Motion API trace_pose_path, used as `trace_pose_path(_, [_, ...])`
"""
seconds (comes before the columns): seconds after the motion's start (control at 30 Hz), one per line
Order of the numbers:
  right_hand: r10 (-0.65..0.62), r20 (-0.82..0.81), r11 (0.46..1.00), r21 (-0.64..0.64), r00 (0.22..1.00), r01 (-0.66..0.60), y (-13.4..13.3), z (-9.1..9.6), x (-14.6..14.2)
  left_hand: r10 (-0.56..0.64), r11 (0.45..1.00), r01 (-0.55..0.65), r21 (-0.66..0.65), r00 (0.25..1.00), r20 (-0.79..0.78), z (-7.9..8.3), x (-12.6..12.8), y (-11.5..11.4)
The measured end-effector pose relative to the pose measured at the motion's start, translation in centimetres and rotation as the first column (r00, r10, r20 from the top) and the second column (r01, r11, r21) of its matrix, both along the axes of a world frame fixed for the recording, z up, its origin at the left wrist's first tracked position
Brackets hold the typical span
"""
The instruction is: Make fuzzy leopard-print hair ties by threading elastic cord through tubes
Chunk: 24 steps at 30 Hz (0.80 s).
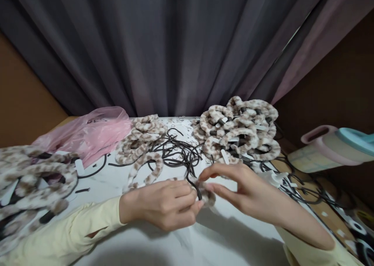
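My left hand [168, 207] is closed around the end of a thin dark headband [191, 180], fingers curled at the middle of the white table [163, 246]. My right hand [248, 194] pinches a fuzzy leopard-print sleeve [207, 194] that sits on that same headband end. The two hands meet fingertip to fingertip. Both wrists wear pale yellow sleeves.
A tangle of bare dark headbands [178, 153] lies behind the hands. Fuzzy covered headbands are heaped at back right [239, 131], back centre [140, 141] and far left [32, 180]. A pink plastic bag [90, 133] lies at back left. A pink and teal container [336, 145] stands at right. A dark curtain hangs behind.
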State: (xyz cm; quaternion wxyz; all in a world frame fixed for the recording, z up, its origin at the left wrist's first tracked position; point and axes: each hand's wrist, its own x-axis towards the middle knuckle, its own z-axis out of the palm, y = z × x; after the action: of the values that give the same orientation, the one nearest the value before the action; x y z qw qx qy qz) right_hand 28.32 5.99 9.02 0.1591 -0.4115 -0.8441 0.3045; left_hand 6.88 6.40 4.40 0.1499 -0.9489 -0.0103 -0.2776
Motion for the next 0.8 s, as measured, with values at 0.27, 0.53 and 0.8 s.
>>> trace_pose_path(0.27, [0.082,-0.054,0.995,0.058,0.995,-0.079,-2.1,-0.4,-0.8,-0.012,1.0,0.009,0.029,0.995,0.095,0.8,-0.4,0.5])
trace_pose_path(0.53, [0.076,-0.1,0.964,0.262,0.992,-0.047,-1.9,-0.8,-1.8,0.047,0.996,-0.033,-0.088,0.986,0.163,0.6,-0.6,0.5])
trace_pose_path(0.8, [-0.004,-0.132,0.865,0.496,0.991,0.069,-0.9,-2.8,-2.3,0.272,0.89,-0.131,-0.437,0.921,0.278,-0.4,0.8,-0.5])
